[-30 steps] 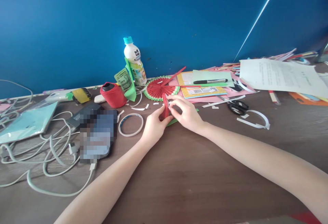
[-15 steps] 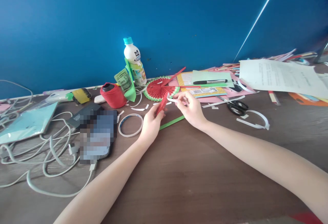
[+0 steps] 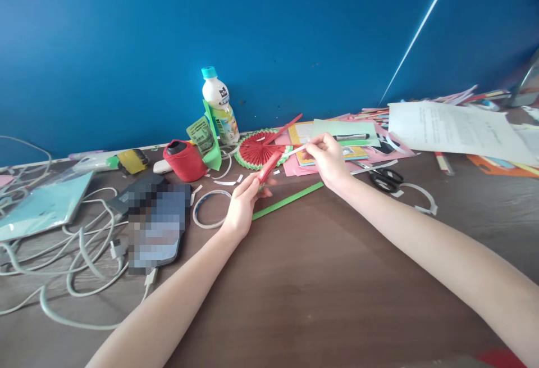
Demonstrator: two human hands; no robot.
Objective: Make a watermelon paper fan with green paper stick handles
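Observation:
My left hand (image 3: 243, 202) is closed on a folded red paper piece (image 3: 270, 167), which points up and to the right. A thin white strip (image 3: 293, 151) runs from the red paper's tip to my right hand (image 3: 326, 157), whose thumb and fingers pinch its far end. Below both hands a long green paper strip (image 3: 290, 199) lies slanting on the table, one end near my left hand. Just behind them lies a round pleated red paper fan (image 3: 256, 149) with a green and white rim and red sticks. A roll of tape (image 3: 210, 225) lies left of my left hand.
A drink bottle (image 3: 223, 109) and a red roll (image 3: 185, 161) stand by the blue wall. At left are a phone (image 3: 158, 227) and tangled white cables (image 3: 80, 255). Right of my hands lie black scissors (image 3: 385, 178), a pen (image 3: 352, 137) and printed sheets (image 3: 455, 132).
My right hand has moved up and to the right, away from the red paper, drawing the white strip out with it. My left hand has shifted slightly left and down.

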